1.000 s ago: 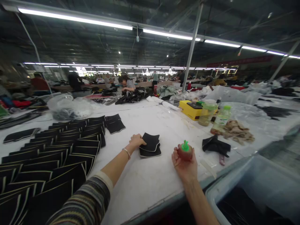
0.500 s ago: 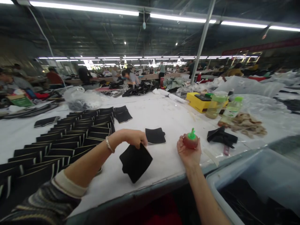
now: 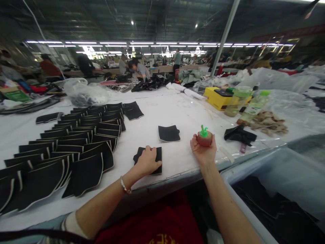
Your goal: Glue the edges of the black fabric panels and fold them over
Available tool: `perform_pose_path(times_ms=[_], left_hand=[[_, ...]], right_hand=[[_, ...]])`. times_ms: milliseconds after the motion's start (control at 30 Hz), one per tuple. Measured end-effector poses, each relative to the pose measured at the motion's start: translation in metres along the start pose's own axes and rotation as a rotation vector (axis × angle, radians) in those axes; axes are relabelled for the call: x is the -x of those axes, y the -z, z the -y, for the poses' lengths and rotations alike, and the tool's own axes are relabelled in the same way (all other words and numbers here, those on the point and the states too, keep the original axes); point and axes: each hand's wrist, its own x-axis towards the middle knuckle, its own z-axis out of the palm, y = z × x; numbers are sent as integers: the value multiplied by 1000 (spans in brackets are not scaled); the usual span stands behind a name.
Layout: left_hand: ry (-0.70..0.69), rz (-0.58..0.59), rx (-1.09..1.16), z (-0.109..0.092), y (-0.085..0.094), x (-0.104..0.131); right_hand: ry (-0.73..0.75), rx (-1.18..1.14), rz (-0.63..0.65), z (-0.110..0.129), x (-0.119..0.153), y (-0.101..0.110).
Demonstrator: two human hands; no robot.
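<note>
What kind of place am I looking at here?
Probably a factory workshop, perhaps for sewn goods: overlapping rows of black cut pieces lie on a white worktable, people are at benches beyond, and strip lights run in long lines overhead.

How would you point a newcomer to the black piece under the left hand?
On the white table, go to the near edge, between the overlapping rows of black pieces and the right hand. There the left hand rests on a black piece, partly covering it. Unlike the untouched piece lying alone just beyond it, this one has a hand on it.
</note>
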Motion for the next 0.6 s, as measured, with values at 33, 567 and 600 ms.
perform_pose_path(times_ms=[33, 567, 600], left_hand=[[13, 10, -4, -2, 1, -2], [44, -49, -245, 4, 4, 8], [33, -51, -248, 10, 5, 9]], right_hand=[[-2, 6, -4, 0, 0, 0], [-26, 148, 12, -4, 1, 3], [-24, 162, 13, -4, 1, 3]])
